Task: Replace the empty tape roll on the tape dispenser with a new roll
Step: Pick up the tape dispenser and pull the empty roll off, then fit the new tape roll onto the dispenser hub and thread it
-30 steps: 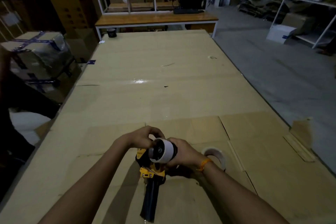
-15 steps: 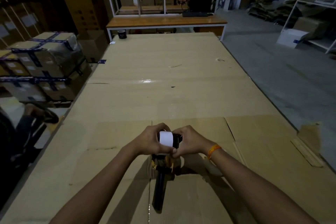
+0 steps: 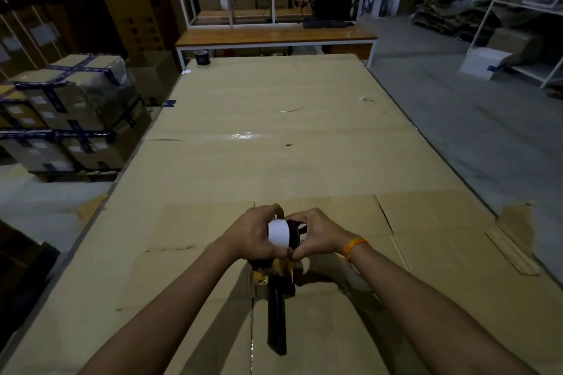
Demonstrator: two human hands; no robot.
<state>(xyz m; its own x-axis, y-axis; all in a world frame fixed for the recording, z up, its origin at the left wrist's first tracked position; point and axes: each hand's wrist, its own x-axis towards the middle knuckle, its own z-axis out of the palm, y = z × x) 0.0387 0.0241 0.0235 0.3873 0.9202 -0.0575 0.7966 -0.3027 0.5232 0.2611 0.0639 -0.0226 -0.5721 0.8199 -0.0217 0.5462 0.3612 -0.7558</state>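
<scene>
The tape dispenser has a yellow body and a black handle pointing toward me, and it rests on the cardboard-covered table. A white roll sits on its black hub. My left hand wraps the roll from the left. My right hand pinches the hub side of the dispenser from the right, and the thumbs of both hands meet under the roll. A second, pale tape roll lies on the table, mostly hidden under my right forearm.
A dark tape roll stands at the table's far left corner. Wrapped cartons are stacked left of the table. A wooden desk with shelving stands beyond the far edge. Loose cardboard scraps lie at the right edge.
A second ago the roll's open face pointed toward me with my right hand behind it. Both hands have since closed around the roll from either side, and it now shows edge-on.
</scene>
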